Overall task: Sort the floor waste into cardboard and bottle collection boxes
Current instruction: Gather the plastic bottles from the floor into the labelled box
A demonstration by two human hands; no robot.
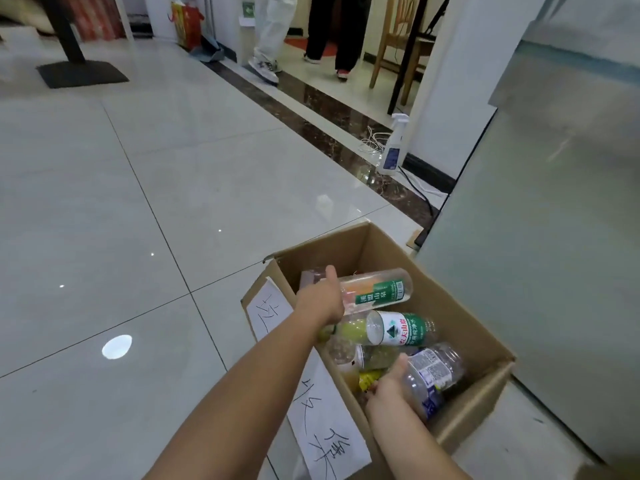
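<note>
The bottle collection box (450,299) stands on the tiled floor (138,202), its far corner close to a frosted glass panel (536,237) that rises along its right side. It is an open brown cardboard carton with plain corrugated walls; white paper sheets (322,410) with handwritten black characters are stuck along its near-left wall. Inside lie several empty clear plastic bottles on their sides, piled against each other. The left hand (323,299) reaches over the left wall, and its grip is closed around a clear bottle with a green label (381,291) near the box's far-left corner, thumb on top. Just below it lies a bottle with a white and green label (398,329), its end touching a yellowish-green bottle (349,330). The right hand (389,384) is near the box's near-right wall, its grip wrapped around a wide clear bottle with a blue and white label (433,372). A yellow wrapper (369,379) shows beside that hand.

Past the box, a white spray bottle (393,147) stands upright by a dark marble strip (311,109) in the floor, with loose white cable next to it. Further off are a wooden chair (394,36), two standing people's legs (301,32), and a black stand base (81,72) at the far left. The glossy floor tiles reflect ceiling lights.
</note>
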